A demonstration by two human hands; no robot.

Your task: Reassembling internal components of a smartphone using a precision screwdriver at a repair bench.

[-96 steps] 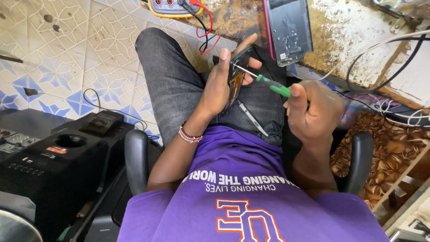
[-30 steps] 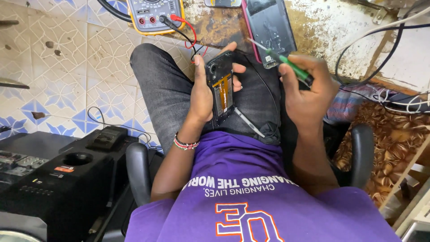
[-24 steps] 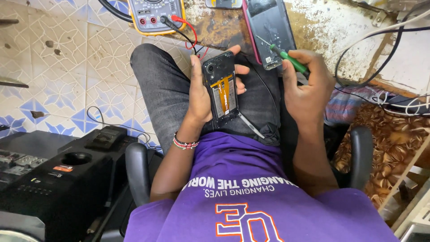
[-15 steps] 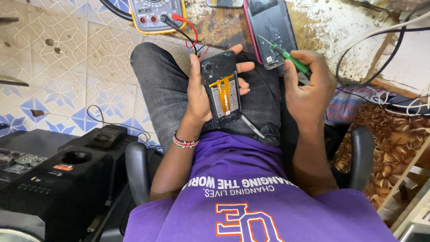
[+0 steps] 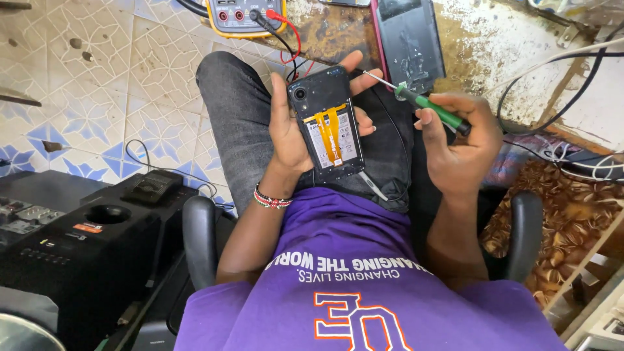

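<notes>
My left hand [image 5: 286, 130] holds an opened black phone [image 5: 327, 123] over my lap, its back cover off, showing the battery and orange ribbon strips. My right hand [image 5: 458, 146] grips a green-handled screwdriver [image 5: 426, 108], whose thin tip points left toward the phone's upper right edge without touching it. A beaded bracelet [image 5: 270, 200] circles my left wrist. Thin metal tweezers [image 5: 372, 186] lie on my lap just below the phone.
A yellow multimeter [image 5: 244, 14] with red and black leads lies on the worn bench ahead, next to a dark phone panel [image 5: 409, 39]. Black equipment cases [image 5: 84, 240] stand at left on the tiled floor. Cables [image 5: 572, 71] run at right. The chair armrests [image 5: 198, 240] flank me.
The phone has turned in my left hand from edge-on to back-facing-up. My right hand drew the screwdriver away from the phone, then brought its tip back near the upper edge.
</notes>
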